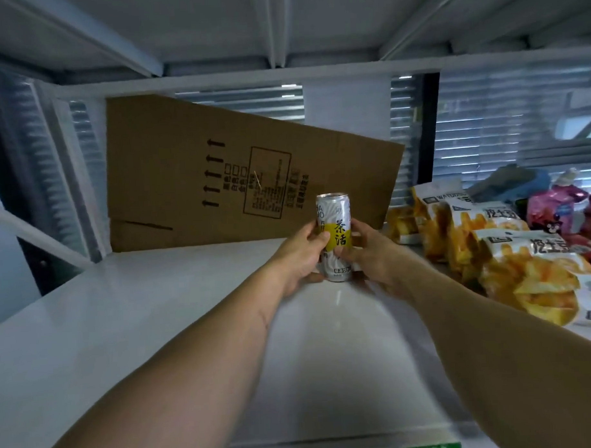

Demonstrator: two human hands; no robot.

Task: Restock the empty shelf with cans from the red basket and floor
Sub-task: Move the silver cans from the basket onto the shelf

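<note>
White shelf (123,313) carries an upright can (335,237), gripped by left hand (300,257) and right hand (369,254); cardboard (218,173) leans far behind.

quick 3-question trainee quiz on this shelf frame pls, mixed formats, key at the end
1. True or false: the slim silver and yellow drink can lies on its side on the white metal shelf.
2. Which hands hold the can? A) left hand only B) right hand only C) both
3. Fill in: the flattened brown cardboard sheet leans at the ___ of the shelf, behind the can.

Context: orange and white snack bags fill the shelf's right side.

Key:
1. False; it is upright.
2. C
3. back
</note>
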